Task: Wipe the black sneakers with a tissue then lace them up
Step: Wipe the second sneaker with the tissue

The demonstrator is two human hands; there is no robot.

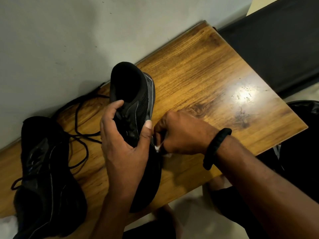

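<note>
Black sneakers were both in view. The held sneaker [134, 94] was raised heel-up over the wooden bench [198, 75], with its opening turned toward the camera and its toe end pointing down toward the near edge. The left hand [120, 144] gripped it round the middle, fingers [117, 105] curled over the tongue side and thumb pressed against the edge of the sole. The right hand [181, 133], with a black wristband [215, 147] at the wrist, had its fingers bunched narrow. They pinched a small white tissue [158, 147] against the sneaker's side, just below the left thumb, and most of the tissue was hidden inside that hand. The second sneaker [46, 169] lay on the bench at the left, near the held one but apart from it. A loose black lace [81, 133] sprawled in loops on the bench between the two sneakers, reaching back toward the grey wall [51, 40].
</note>
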